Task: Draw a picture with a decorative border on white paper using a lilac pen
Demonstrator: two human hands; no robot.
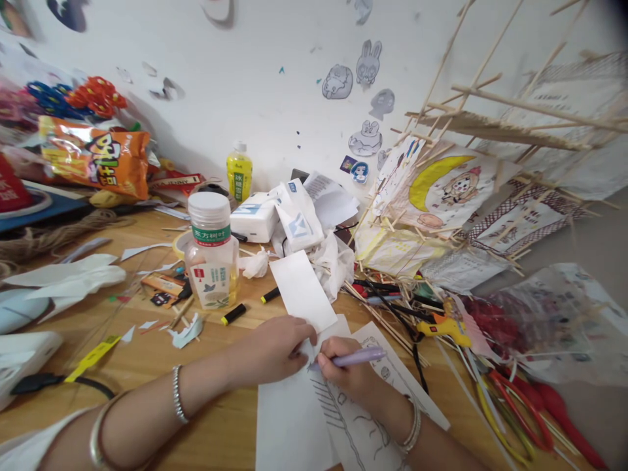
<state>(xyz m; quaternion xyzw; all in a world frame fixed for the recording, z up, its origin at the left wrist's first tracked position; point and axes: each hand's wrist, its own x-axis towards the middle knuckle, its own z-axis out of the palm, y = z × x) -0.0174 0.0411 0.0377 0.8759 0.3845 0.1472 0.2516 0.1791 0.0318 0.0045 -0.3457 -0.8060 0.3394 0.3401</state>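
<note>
Left hand (275, 347) curls over paper (287, 422), grip unclear; right hand (349, 378) pinches a slanted lilac pen (360, 356).

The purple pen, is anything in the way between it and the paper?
Nothing visible. The right hand holds the purple pen with its tip down at the white paper; the left hand is beside the tip, not between.

Papers (289, 422) lie on the table (220, 435), a bottle (213, 271) behind-left, scissors (540, 411) to the right.
</note>
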